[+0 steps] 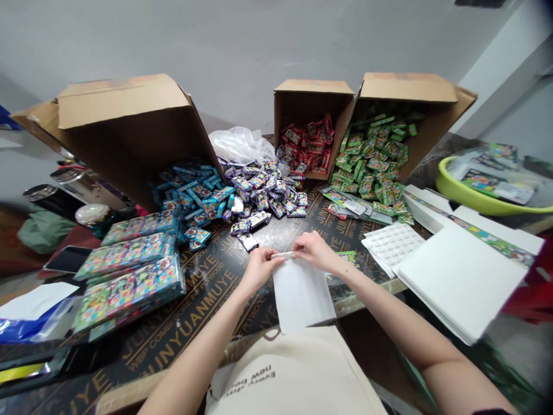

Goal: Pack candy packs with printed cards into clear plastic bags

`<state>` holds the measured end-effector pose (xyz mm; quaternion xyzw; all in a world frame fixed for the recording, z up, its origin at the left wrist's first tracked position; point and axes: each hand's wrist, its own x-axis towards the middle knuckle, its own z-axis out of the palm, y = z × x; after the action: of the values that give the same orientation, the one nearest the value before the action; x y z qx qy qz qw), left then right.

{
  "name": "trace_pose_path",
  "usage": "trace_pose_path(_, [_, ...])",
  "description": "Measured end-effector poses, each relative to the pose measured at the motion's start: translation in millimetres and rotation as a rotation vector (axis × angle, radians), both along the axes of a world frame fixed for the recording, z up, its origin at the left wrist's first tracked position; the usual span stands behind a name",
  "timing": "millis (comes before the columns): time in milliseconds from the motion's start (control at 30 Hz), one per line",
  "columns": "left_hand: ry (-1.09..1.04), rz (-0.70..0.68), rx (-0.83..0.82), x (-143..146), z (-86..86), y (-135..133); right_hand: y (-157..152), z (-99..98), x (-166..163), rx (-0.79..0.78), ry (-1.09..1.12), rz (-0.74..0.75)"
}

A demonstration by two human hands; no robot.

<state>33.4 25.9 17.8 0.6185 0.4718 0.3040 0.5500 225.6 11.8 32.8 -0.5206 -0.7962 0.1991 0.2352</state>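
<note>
A white sheet of paper or card (pixel 302 297) lies at the table's front edge, its lower end reaching over the apron. Along its far edge runs a narrow folded strip. My left hand (pixel 260 266) pinches the left end of that strip. At the right end, the fingers of my right hand (pixel 314 251) are closed on the same strip. Just beyond my left hand lie loose purple-and-white packets (pixel 268 190). A small green printed piece (pixel 347 256) shows partly behind my right wrist.
Cardboard boxes hold blue packets (pixel 201 196), red packets (pixel 307 144) and green packets (pixel 371 155). Wrapped stacks (pixel 129 291) sit at left beside a phone (pixel 69 259). White cards (pixel 464 276), sticker sheets (pixel 392 245) and a yellow-green basin (pixel 475 196) stand at right.
</note>
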Motion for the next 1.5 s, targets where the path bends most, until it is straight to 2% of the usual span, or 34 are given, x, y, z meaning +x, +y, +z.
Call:
trace_pose_path(133, [-0.002, 0.024, -0.020, 4.1, -0.4, 0.6, -1.0, -2.3, -12.5, 0.063, -0.021, 0.025])
trace_pose_path(233, [0.002, 0.041, -0.036, 3.5, -5.1, 1.0, -0.9, -4.6, -9.2, 0.092, -0.021, 0.048])
trace_pose_path(333, [0.011, 0.089, -0.043, -8.3, -10.9, 3.6, -1.1, -11.2, 21.0, 0.086, -0.104, -0.005])
trace_pose_path(400, [0.022, 0.142, -0.045, -24.0, -13.5, 7.4, -5.4, -22.4, 53.9, -0.029, -0.245, -0.041])
trace_pose_path(467, [0.030, 0.194, -0.051, -42.9, -15.3, 12.6, -15.1, -39.0, 87.0, -0.207, -0.393, -0.057])
trace_pose_path(533, [0.020, 0.238, -0.089, -60.3, -16.8, 18.4, -27.8, -57.3, 110.2, -0.296, -0.459, -0.115])
trace_pose_path(633, [-0.015, 0.261, -0.207, -74.9, -19.5, 26.1, -41.7, -77.3, 120.6, -0.246, -0.401, -0.253])
trace_pose_path(733, [-0.041, 0.227, -0.287, -71.7, -23.2, 32.7, -40.0, -79.3, 123.1, -0.185, -0.201, -0.345])
trace_pose_path(833, [-0.058, 0.201, -0.305, -49.8, -30.9, 39.7, -29.0, -60.1, 148.6, -0.108, -0.083, -0.460])
trace_pose_path(900, [-0.058, 0.171, -0.309, -23.2, -39.8, 44.2, -23.0, -39.5, 177.7, 0.014, 0.028, -0.593])
trace_pose_path(967, [-0.053, 0.122, -0.328, 11.9, -51.1, 47.7, -20.5, -19.5, 203.6, 0.143, 0.290, -0.689])
trace_pose_path(1000, [-0.047, 0.091, -0.343, 31.4, -57.1, 49.0, -20.5, -11.8, 211.4, 0.156, 0.406, -0.687])
trace_pose_path(1067, [-0.018, 0.024, -0.378, 70.5, -68.1, 50.8, -21.9, -4.2, 213.1, 0.053, 0.496, -0.586])
trace_pose_path(1167, [0.053, -0.087, -0.432, 116.6, -79.3, 52.9, -23.3, -14.5, 190.0, -0.123, 0.358, -0.441])
trace_pose_path(1233, [0.110, -0.153, -0.449, 133.7, -83.6, 55.3, -21.9, -31.4, 171.8, -0.145, 0.230, -0.435])
trace_pose_path(1367, [0.234, -0.228, -0.417, 143.1, -89.3, 62.5, -18.2, -64.9, 153.9, -0.188, -0.012, -0.455])
trace_pose_path(1500, [0.339, -0.246, -0.343, 142.6, -93.2, 65.1, -18.5, -82.1, 152.0, -0.195, -0.060, -0.470])
